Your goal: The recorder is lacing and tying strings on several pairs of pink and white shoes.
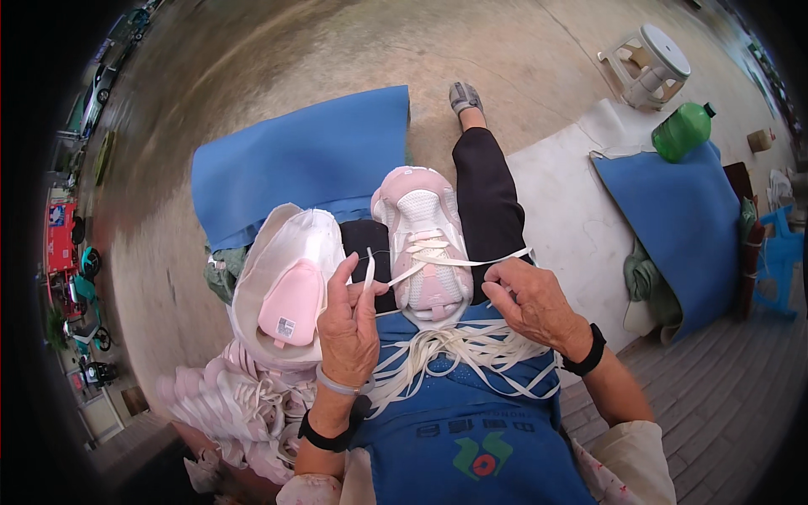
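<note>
Apron [471, 438]: blue, spread over the lap nearest the camera, with a green and red emblem low on it under a row of dark printed characters; a loose bundle of white laces [459, 353] lies across its upper part.
Blue mats: one large mat [295, 160] on the ground ahead to the left; another [682, 219] to the right, lying on a white sheet [572, 219].
Shoe pile [244, 404]: pale pink shoes heaped at the lower left, beside the left forearm.
White bag [282, 252]: open, just left of the lap, holding a pink shoe sole [290, 307] that bears a small white rectangular label with dark marks.
Pink shoe [425, 244]: rests on the lap between both hands, toe pointing away, white lace threaded partway.
Left hand [349, 324]: fingers pinched on one upright end of the lace [369, 271].
Right hand [530, 303]: fingers clenched on the other lace end [497, 258], pulled taut sideways.
Green bottle [682, 130]: far right, near a white stool [648, 63].
</note>
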The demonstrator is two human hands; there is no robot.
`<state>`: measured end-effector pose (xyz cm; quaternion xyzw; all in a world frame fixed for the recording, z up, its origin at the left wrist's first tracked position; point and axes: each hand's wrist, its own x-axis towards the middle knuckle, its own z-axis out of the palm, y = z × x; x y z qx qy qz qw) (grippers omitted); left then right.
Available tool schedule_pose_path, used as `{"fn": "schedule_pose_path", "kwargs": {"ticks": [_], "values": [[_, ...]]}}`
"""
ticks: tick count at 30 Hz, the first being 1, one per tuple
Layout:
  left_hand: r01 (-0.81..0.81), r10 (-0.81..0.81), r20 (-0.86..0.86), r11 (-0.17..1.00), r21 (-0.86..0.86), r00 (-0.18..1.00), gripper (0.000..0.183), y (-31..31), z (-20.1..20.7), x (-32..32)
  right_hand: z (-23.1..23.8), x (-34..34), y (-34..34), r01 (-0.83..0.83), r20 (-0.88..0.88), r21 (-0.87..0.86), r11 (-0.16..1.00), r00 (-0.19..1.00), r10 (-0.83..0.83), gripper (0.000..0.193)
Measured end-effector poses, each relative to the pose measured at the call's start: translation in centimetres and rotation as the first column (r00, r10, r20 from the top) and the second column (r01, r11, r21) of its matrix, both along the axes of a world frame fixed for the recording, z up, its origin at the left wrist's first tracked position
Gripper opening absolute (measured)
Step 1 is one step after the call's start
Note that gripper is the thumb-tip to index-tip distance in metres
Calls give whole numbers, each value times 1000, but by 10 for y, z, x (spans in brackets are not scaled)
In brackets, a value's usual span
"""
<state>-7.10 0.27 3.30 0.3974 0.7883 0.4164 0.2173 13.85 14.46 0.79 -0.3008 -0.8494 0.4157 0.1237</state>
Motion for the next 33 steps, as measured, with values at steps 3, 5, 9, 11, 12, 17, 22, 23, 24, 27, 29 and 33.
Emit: {"fn": "schedule_pose_path", "kwargs": {"ticks": [3,5,9,11,12,17,22,23,24,27,29,33], "values": [[102,-98,63,993,-59,993,18,-9,-25,3,-18,-13,-12,-23,-128,-65,998,992,15,16],[189,-189,17,962,-196,982,12,-7,-30,3,-12,-24,-13,-5,-65,-83,997,998,-1,19],[242,-273,-55,916,-320,960,13,-4,-34,2,-25,-34,-4,-8,188,23,1000,982,3,18],[231,-274,-67,901,-367,960,14,-3,-31,2,-31,-33,4,-73,261,72,995,964,52,17],[218,-270,-137,927,-306,953,14,-4,-35,0,-31,-33,8,-83,238,129,988,970,51,17],[101,-189,-305,954,-282,934,12,-2,-48,-3,-30,-30,26,-81,137,227,971,989,51,11],[54,-123,-278,968,-244,953,15,1,-35,-7,-9,-24,19,207,53,-278,938,978,-200,13],[53,-122,-276,968,-246,953,15,2,-35,-7,-11,-22,16,207,55,-280,937,978,-199,13],[65,-141,-289,964,-257,947,14,3,-36,-7,-15,-20,14,144,3,-234,961,989,-148,12],[81,-155,-328,971,-227,932,13,7,-45,-8,-37,-17,7,45,-89,73,996,995,-39,11],[86,-147,-348,979,-186,926,12,9,-49,-9,-37,-20,5,35,-32,70,997,999,-33,8],[128,-155,-154,976,-175,976,14,9,-45,-14,-32,-33,5,88,-14,44,995,996,-87,7]]}}
